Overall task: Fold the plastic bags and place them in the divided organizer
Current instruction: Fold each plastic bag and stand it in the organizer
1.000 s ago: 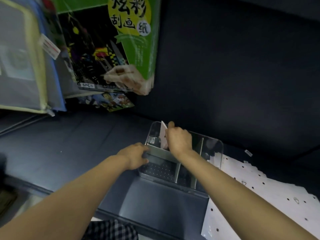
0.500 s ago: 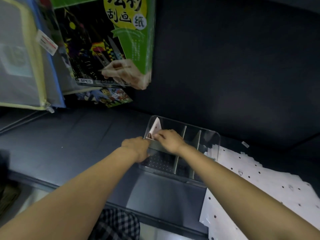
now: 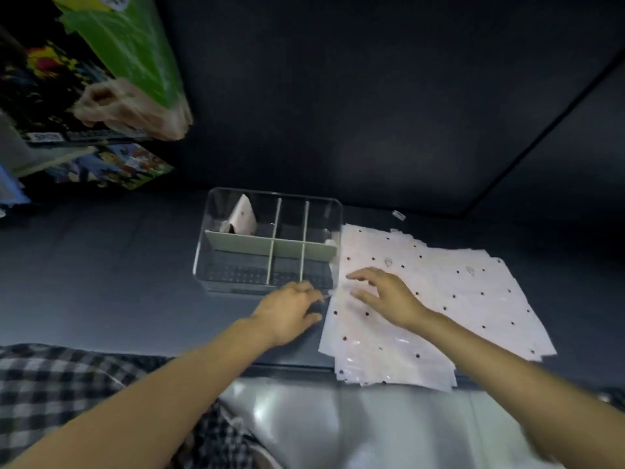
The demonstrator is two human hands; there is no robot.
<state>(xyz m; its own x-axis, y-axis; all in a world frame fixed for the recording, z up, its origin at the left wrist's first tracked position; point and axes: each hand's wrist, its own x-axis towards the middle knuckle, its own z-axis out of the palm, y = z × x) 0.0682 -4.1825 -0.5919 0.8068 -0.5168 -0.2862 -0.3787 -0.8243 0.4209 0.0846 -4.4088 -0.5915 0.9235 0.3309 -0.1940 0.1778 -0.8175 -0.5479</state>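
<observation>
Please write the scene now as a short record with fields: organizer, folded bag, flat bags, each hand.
organizer: clear, divided, on dark table
folded bag: triangle, upright in far-left compartment
flat bags: dotted stack, right of organizer
left hand: near stack's left edge, grip unclear
right hand: fingers spread over stack

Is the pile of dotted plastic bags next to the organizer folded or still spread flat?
Spread flat. The stack of dotted bags lies unfolded on the table right of the organizer; only the folded bag stands inside.

Folded bag (image 3: pixel 242 216) in organizer's (image 3: pixel 267 195) far-left compartment; bag stack (image 3: pixel 439 299) right.
</observation>
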